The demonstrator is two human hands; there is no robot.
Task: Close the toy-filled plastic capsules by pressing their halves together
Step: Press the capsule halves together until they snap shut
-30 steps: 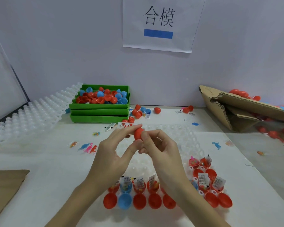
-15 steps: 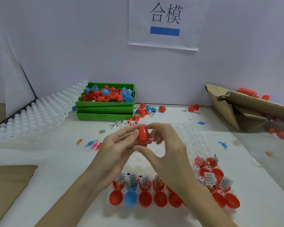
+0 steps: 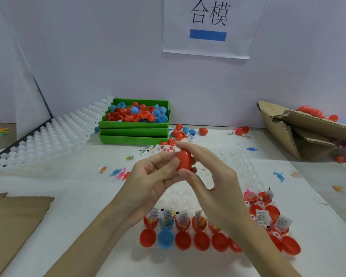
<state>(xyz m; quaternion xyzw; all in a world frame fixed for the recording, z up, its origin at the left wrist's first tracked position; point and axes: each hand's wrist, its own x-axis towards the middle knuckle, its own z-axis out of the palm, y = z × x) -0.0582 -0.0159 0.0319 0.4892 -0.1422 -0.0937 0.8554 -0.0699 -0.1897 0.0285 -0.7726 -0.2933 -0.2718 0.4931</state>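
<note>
A red egg-shaped capsule (image 3: 185, 160) is held upright above the table between both hands. My left hand (image 3: 152, 180) pinches its left side with thumb and fingers. My right hand (image 3: 210, 176) grips it from the right, fingertips over its top and thumb under its base. Below the hands lies a clear plastic tray (image 3: 246, 166) with rows of open capsule halves (image 3: 183, 239), mostly red and one blue (image 3: 165, 238); the upper row (image 3: 182, 220) holds small toys and paper slips. More filled halves (image 3: 266, 216) sit at the tray's right end.
A stack of green bins (image 3: 134, 132) with loose red and blue halves stands at the back. White trays (image 3: 48, 136) lean at the left. A torn cardboard box (image 3: 300, 132) with red capsules lies at the right. Brown cardboard (image 3: 14, 216) sits front left. Small toy dinosaurs (image 3: 120, 173) are scattered around.
The capsule has turned upright between my hands and now shows as a whole egg. Both hands have risen slightly, and the view has tilted down a little.
</note>
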